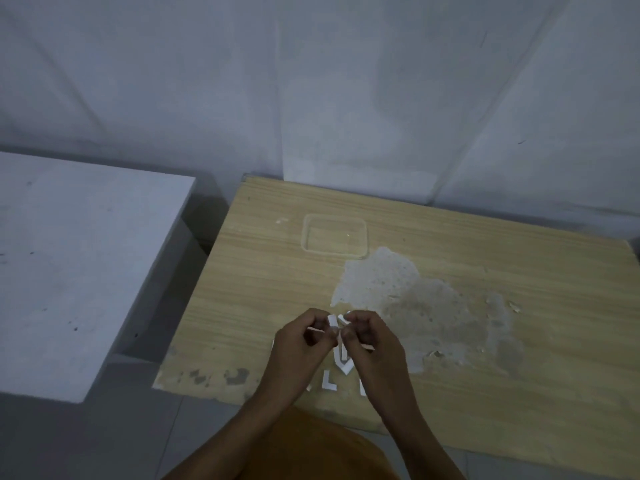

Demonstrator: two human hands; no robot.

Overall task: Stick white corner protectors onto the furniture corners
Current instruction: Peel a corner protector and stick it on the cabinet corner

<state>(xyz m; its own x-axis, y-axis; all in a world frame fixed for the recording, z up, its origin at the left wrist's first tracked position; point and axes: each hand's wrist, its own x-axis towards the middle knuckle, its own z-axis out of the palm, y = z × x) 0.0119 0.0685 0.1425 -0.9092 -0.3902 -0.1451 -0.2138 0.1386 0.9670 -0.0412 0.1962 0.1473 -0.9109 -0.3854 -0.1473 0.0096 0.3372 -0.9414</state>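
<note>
Clear plastic lid (335, 236) (rectangular), white draped sheet (311, 81) behind, grey floor (114, 441)

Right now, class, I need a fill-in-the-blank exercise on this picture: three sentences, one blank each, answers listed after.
1. Both hands, left and right, pinch a white ____ between them.
2. The clear tray on the wooden table lies ____ from the person than the hands.
3. The spare protectors lie near the table's ____ edge.

Missing words: protector; farther; near
</note>
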